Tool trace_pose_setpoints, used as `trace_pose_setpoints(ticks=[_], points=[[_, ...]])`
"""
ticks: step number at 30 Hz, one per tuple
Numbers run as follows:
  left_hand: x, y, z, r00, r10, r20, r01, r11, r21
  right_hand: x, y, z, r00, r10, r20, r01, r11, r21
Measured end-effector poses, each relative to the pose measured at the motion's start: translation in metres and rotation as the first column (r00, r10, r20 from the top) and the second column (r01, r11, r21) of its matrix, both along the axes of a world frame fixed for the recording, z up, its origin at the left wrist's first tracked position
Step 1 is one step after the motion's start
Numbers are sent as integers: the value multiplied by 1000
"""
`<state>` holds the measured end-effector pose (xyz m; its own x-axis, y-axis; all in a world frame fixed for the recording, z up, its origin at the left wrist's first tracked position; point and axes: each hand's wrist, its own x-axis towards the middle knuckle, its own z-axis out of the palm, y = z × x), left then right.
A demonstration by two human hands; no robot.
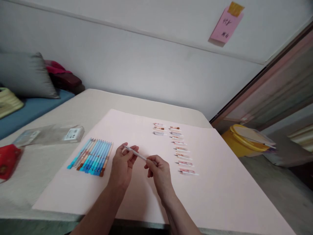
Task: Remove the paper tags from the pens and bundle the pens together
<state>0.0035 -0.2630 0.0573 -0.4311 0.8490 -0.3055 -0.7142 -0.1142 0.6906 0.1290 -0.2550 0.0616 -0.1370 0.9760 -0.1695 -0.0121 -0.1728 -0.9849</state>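
Both hands hold a slim whitish stick, which looks like a pen refill [137, 154], slanting down to the right over the pink sheet [151, 189]. My left hand [124, 161] pinches its upper left end. My right hand [158, 169] grips its lower right end between thumb and fingers. To the left of my left hand lies a close row of pens [94, 156], mostly blue with a few brown and grey. To the right, slim dark-tipped pen pieces with patterned wraps [184, 163] lie in a column, with a shorter column [158, 128] behind.
A clear plastic packet [56, 134] with a white label lies on the pale cover, left of the sheet. A red item [8, 161] is at the far left edge. A grey cushion [26, 75] rests behind. A yellow bucket [244, 140] stands on the floor at right.
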Motion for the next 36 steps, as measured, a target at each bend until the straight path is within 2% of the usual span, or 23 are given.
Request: trace_pose_setpoints(ticks=[7, 10, 16, 21, 24, 27, 31, 36], points=[[-3, -1, 4, 998, -12, -66, 5, 995, -101, -1, 0, 0, 1000, -5, 16, 4, 1000, 20], [-6, 0, 3, 997, 3, -71, -8, 997, -71, -1, -1, 1, 1000, 16, -11, -16, 1000, -1], [-5, -1, 11, 991, -36, -131, 35, 999, -5, 5, 1, -4, 973, 68, -220, -107, 980, -170], [-1, -5, 19, 980, -60, -188, 66, 998, 25, 9, 7, -13, 902, 26, -430, -211, 897, -388], [0, -5, 20, 975, -74, -212, 79, 997, 19, 10, 8, -14, 876, 5, -482, -252, 857, -449], [1, -4, 18, 980, -55, -192, 61, 998, 28, 9, 6, -11, 900, 13, -436, -206, 893, -400], [0, -1, 12, 997, 12, -71, -8, 998, 56, 5, 4, -5, 962, 28, -271, -83, 977, -195], [-6, -1, 8, 997, 29, -70, -31, 999, -31, 1, -1, 0, 1000, 1, -23, 0, 998, 57]])
